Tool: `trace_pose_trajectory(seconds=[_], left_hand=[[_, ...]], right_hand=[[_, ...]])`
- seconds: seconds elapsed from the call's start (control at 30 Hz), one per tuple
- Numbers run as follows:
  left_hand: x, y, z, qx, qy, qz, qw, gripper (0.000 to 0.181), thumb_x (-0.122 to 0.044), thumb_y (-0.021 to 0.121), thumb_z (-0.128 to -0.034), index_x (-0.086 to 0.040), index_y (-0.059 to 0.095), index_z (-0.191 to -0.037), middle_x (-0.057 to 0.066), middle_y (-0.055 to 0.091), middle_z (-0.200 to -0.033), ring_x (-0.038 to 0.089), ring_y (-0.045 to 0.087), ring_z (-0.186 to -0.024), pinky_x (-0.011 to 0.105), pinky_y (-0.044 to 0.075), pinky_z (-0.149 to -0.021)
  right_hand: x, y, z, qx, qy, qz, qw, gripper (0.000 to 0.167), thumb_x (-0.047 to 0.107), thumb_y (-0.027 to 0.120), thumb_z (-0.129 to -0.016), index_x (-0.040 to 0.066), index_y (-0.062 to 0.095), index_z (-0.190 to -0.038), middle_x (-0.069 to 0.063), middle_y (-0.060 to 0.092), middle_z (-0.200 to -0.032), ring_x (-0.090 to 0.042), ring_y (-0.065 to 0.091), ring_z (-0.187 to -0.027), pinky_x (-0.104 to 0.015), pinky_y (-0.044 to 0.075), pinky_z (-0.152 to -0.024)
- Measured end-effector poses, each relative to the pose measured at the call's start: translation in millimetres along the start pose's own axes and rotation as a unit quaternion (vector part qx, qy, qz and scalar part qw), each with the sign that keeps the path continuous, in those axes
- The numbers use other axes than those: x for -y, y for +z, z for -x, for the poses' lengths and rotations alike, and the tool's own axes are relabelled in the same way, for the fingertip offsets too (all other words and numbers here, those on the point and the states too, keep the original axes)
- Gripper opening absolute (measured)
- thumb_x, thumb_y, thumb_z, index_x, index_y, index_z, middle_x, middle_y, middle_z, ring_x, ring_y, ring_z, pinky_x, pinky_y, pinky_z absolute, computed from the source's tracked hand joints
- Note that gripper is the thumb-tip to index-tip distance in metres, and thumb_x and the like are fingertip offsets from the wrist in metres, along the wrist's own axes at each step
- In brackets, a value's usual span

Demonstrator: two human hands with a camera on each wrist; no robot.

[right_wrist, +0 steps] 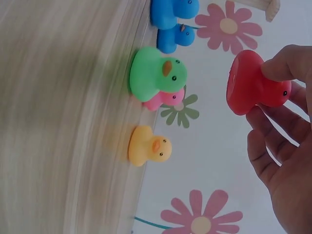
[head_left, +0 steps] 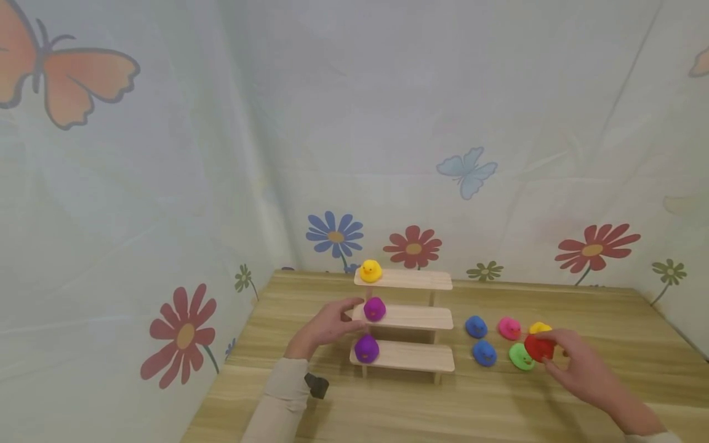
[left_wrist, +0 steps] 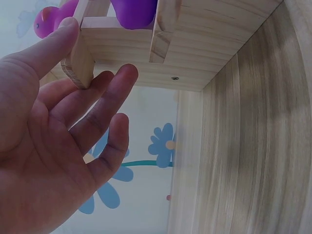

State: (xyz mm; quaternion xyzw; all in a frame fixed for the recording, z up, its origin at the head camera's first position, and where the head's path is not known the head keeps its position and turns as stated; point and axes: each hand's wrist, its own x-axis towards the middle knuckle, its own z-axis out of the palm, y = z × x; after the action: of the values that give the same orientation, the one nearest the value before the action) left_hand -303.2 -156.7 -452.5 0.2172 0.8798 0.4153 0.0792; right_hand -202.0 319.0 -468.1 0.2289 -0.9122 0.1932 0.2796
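Observation:
At the left end of a three-tier wooden display stand, my left hand grips the middle board. Its thumb lies along the board's edge in the left wrist view, with the fingers curving around the end. One purple toy duck sits on that board, another purple duck on the bottom board. A yellow duck stands at the top board's left. My right hand pinches a red toy duck between thumb and fingers, raised above the table.
Right of the stand, two blue ducks, a pink duck, a green duck and a second yellow duck sit on the wooden table. A cloth backdrop printed with flowers and butterflies encloses the table's back and left.

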Motion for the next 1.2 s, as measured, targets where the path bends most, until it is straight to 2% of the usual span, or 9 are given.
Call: trace_pose_trajectory(seconds=[0.1,0.23,0.43,0.53,0.73,1.2], left_hand=[[0.8,0.1,-0.5,0.0,-0.002,-0.002,1.0,0.063,-0.037,0.069,-0.0851,-0.015,0.045,-0.139,0.009,0.053,-0.132,0.019,0.062,-0.094,0.033,0.053,-0.076],[1.1,0.3,-0.6,0.0,-0.001,-0.003,1.0,0.063,-0.037,0.069,-0.085,-0.015,0.045,-0.139,0.009,0.053,-0.132,0.019,0.062,-0.093,0.033,0.053,-0.075],[1.1,0.5,-0.9,0.003,-0.001,0.001,1.0,0.064,-0.036,0.068,-0.0852,-0.013,0.044,-0.14,0.008,0.054,-0.131,0.019,0.063,-0.093,0.032,0.053,-0.074],[1.3,0.4,-0.8,0.003,-0.006,0.003,1.0,0.065,-0.037,0.068,-0.085,-0.013,0.043,-0.14,0.007,0.053,-0.132,0.019,0.062,-0.094,0.033,0.053,-0.075],[1.2,0.5,-0.8,0.002,-0.009,0.002,1.0,0.066,-0.039,0.068,-0.0848,-0.014,0.043,-0.141,0.008,0.053,-0.132,0.019,0.062,-0.095,0.034,0.053,-0.076],[1.9,0.7,-1.2,0.0,-0.003,-0.003,1.0,0.066,-0.041,0.068,-0.0841,-0.016,0.044,-0.14,0.006,0.051,-0.135,0.02,0.062,-0.096,0.033,0.053,-0.075]], right_hand=[[-3,-3,0.6,0.013,0.02,0.005,0.9997,0.047,-0.006,0.082,-0.056,0.006,0.063,-0.098,0.0,0.063,-0.092,-0.009,0.051,-0.079,-0.024,0.048,-0.058],[-9,-4,3.4,0.034,0.049,0.009,0.9982,0.044,-0.003,0.082,-0.059,0.004,0.063,-0.099,-0.005,0.064,-0.094,-0.016,0.055,-0.081,-0.027,0.05,-0.06],[-18,-4,9.1,0.074,0.101,-0.003,0.9922,0.041,-0.001,0.078,-0.066,0.0,0.062,-0.103,-0.014,0.063,-0.098,-0.028,0.058,-0.086,-0.043,0.053,-0.066],[-21,-6,10.7,0.08,0.109,-0.004,0.9908,0.04,-0.001,0.078,-0.066,-0.002,0.062,-0.103,-0.016,0.063,-0.099,-0.03,0.058,-0.086,-0.047,0.053,-0.066],[-27,-8,12.9,0.105,0.127,0.001,0.9863,0.042,0.0,0.079,-0.066,-0.003,0.063,-0.104,-0.016,0.064,-0.098,-0.028,0.057,-0.084,-0.046,0.051,-0.067],[-43,0,23.4,0.072,0.096,0.013,0.9927,0.04,0.002,0.084,-0.06,0.007,0.065,-0.096,-0.003,0.066,-0.091,-0.013,0.055,-0.075,-0.036,0.052,-0.063]])
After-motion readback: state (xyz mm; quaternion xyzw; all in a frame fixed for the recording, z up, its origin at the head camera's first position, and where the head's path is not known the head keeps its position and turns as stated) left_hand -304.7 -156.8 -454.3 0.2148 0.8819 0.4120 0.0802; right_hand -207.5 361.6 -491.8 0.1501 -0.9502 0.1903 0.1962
